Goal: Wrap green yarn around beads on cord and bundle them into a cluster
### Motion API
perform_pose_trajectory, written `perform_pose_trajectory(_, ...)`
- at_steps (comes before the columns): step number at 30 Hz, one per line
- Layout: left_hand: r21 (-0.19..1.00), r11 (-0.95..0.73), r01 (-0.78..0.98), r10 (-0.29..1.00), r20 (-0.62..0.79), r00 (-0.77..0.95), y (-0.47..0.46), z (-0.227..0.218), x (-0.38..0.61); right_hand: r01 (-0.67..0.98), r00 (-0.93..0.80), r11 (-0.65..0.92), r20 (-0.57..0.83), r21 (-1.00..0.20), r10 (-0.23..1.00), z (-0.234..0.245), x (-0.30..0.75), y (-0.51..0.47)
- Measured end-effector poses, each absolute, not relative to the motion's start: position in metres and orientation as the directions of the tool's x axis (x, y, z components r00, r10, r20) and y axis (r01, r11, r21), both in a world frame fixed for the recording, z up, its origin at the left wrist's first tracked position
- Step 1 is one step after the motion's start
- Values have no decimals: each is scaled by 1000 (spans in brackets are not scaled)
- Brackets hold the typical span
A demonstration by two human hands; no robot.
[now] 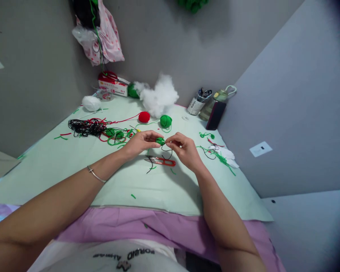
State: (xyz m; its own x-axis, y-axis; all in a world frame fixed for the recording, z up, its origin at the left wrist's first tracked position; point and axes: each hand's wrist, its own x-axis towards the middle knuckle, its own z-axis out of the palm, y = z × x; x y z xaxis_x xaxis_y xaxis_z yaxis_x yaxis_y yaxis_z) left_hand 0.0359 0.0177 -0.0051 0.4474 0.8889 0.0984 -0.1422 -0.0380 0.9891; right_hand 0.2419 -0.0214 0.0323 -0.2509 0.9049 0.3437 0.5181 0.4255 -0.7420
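Between the thumb and fingers of my left hand (pixel 143 142) is a small green crocheted piece (pixel 159 141). My right hand (pixel 183 148) pinches a thin, light-coloured needle (pixel 163 142) at the right side of that piece; most of it is hidden by the fingers. Black yarn (pixel 166 152) hangs in a loop below the two hands. Just under them, orange-handled thread snips (pixel 163 161) lie on the pale table cover, with a black strand across the blades.
Behind my hands sit a green yarn ball (pixel 166 121), a red yarn ball (pixel 144 117) and white stuffing (pixel 160 94). Tangled black yarn (pixel 86 127) lies to the left. A pen cup (pixel 196 104), a bottle (pixel 208 109) and a dark phone (pixel 216 116) stand at the back right; green scraps (pixel 222 158) lie nearer.
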Motion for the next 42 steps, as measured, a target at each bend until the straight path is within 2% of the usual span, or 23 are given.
perform_pose_trajectory(4, 991, -18, -132, 894, 75, 442, 15, -1, 36, 468, -258, 406, 319, -785, 912, 32, 244, -19)
perform_pose_trajectory(11, 997, -17, -77, 886, 50, 461, 15, -1, 35, 638, -319, 504, 396, -582, 861, 39, 250, -24)
perform_pose_trajectory(16, 995, -98, 31, 844, 67, 532, 14, 2, 31, 666, -407, 532, 343, -523, 847, 45, 257, -25)
perform_pose_trajectory(23, 993, -116, 26, 821, 81, 565, 12, 1, 32, 576, -376, 485, 313, -659, 872, 34, 249, -20)
perform_pose_trajectory(28, 995, -67, -73, 834, 96, 543, 11, -1, 36, 499, -325, 441, 310, -746, 894, 30, 250, -16)
perform_pose_trajectory(35, 988, -32, -153, 838, 111, 535, 8, 3, 37, 341, -388, 342, 200, -876, 900, 40, 260, -13)
perform_pose_trajectory(39, 988, -25, -150, 849, 101, 519, 8, 0, 37, 264, -375, 245, 134, -933, 917, 37, 256, -12)
perform_pose_trajectory(42, 990, -35, -134, 868, 97, 486, 9, -4, 39, 269, -331, 183, 88, -945, 939, 32, 250, -11)
